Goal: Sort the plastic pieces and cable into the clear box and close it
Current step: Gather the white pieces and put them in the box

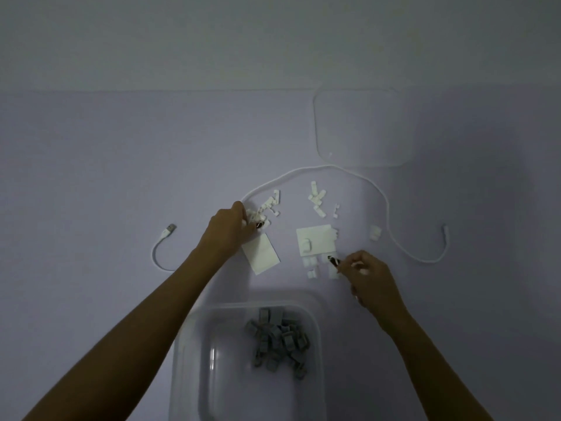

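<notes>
The clear box (188, 344) stands open at the bottom centre with several grey plastic pieces (277, 341) inside. White plastic pieces lie scattered above it: one cluster (270, 205) by my left hand, another cluster (317, 199) further right, plus two flat white cards (262, 253) (315, 237). My left hand (230, 229) is closed over small white pieces at the left cluster. My right hand (367, 278) pinches a small dark-tipped piece (333, 260) beside some white pieces (312, 265). A white cable (321, 167) loops around all of it, its USB plug (170, 230) lying at the left.
The box's clear lid (364, 129) lies flat at the upper right, beyond the cable. A single white piece (375, 233) sits right of the cards. The cable's other end (444, 230) curls at the far right. The surface is plain lilac and dimly lit.
</notes>
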Demonstrator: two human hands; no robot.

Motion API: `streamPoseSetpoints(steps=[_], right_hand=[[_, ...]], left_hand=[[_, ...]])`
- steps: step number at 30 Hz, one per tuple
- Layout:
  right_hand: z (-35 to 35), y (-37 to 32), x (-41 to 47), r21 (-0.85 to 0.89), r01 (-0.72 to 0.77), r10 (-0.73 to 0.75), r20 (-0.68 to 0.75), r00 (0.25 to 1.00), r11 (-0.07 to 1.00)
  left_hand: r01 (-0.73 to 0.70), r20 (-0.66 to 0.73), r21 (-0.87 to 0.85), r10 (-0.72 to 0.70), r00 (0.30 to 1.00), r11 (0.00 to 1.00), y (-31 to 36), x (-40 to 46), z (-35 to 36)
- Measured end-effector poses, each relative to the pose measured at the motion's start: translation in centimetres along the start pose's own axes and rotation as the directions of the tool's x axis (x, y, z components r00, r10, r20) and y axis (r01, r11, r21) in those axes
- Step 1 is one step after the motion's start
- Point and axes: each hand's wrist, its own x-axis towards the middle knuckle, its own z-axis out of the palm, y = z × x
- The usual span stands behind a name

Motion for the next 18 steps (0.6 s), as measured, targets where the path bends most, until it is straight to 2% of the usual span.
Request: streamPoseSetpoints(steps=[2,4,7,13,16,18], right_hand=[[0.5,0.5,-0.6,-0.257,0.156,-0.177,-0.061,0.982,0.954],[1.1,0.8,-1.4,-0.439,0.267,-0.309,-0.026,0.951,0.858],[2.3,1.1,-1.9,-0.637,0.316,-0.373,0.048,0.927,0.703],[4.2,2.5,-0.9,-0.782,0.395,-0.546,0.086,0.834,0.481],[4.4,2.9,-0.6,-0.817,0.408,-0.578,0.114,0.808,0.409],[4.4,2.8,-0.4,-0.81,0.401,-0.573,0.099,0.814,0.428]], left_hand=[[-0.003,0.005,-0.019,0.004,1.0,1.0,0.3,-0.1,-0.1],[-0.01,-0.009,-0.028,0.01,1.0,1.0,0.4,-0.3,-0.1],[-0.027,-0.015,-0.043,0.027,1.0,0.999,0.2,-0.5,0.0],[-0.077,-0.027,-0.142,0.073,0.997,0.987,-0.1,-1.4,-0.5],[-0.125,-0.038,-0.182,0.12,0.992,0.975,-0.7,-1.8,-0.8],[-0.149,-0.025,-0.198,0.146,0.989,0.969,-1.0,-2.1,-0.8]])
